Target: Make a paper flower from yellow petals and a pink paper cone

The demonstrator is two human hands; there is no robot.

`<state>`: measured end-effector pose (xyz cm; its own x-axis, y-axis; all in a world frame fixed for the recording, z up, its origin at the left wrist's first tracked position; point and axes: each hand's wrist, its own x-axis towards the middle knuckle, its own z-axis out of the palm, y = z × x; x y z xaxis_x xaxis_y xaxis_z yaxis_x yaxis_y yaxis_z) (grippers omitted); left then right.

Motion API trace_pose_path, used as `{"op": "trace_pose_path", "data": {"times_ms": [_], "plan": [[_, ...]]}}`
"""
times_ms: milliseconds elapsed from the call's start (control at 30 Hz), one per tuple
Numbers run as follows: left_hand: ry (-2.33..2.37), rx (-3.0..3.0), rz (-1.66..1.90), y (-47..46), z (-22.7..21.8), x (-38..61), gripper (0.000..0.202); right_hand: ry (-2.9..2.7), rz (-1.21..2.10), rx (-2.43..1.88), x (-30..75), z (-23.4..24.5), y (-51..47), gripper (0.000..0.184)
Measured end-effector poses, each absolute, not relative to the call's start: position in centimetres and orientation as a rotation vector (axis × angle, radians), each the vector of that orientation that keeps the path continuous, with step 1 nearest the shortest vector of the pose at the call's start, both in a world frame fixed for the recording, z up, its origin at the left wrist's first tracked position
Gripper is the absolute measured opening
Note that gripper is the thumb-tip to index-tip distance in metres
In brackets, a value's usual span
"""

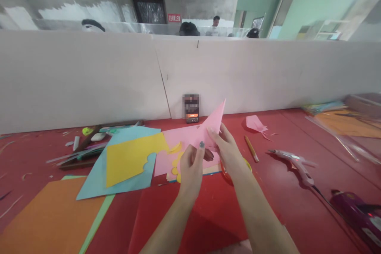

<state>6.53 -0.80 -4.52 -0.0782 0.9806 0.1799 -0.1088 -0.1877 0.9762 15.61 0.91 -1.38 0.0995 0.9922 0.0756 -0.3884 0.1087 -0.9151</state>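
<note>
Both my hands hold a pink paper sheet [212, 123] above the red table [297, 214]; its far corner stands up in a point. My left hand [190, 168] pinches its near edge between thumb and fingers. My right hand [228, 147] grips the sheet from the right, fingers closed on the paper. Under the hands lie more pink paper [166, 154] and yellow cut-out pieces [175, 166]. Scissors with orange handles [226, 174] lie partly hidden beneath my right wrist.
A yellow sheet [131, 158] lies on a light blue sheet [95, 182]; an orange sheet [50, 218] sits front left. A pencil [251, 149], a glue gun [294, 162], a pink scrap [254, 123] and a phone [191, 108] leaning on the white partition [89, 79] are nearby. Tools lie at left [86, 147].
</note>
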Motion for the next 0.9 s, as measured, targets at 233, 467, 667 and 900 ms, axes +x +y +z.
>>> {"op": "trace_pose_path", "data": {"times_ms": [233,467,667,900], "plan": [[0.865,1.245,1.535,-1.0,-4.3,6.5,0.032,-0.817,1.295,-0.818,15.9,-1.5,1.1,0.025],[0.992,1.274,1.481,-1.0,-4.0,6.5,0.029,-0.875,1.278,-0.860,16.0,-2.2,1.4,0.026],[1.093,1.237,1.488,-1.0,-3.7,6.6,0.030,-0.876,1.265,-0.865,15.6,-1.2,0.9,0.026],[1.175,1.233,1.504,-1.2,-3.8,6.7,0.030,-0.907,1.289,-0.832,15.5,-0.8,0.3,0.018]]}}
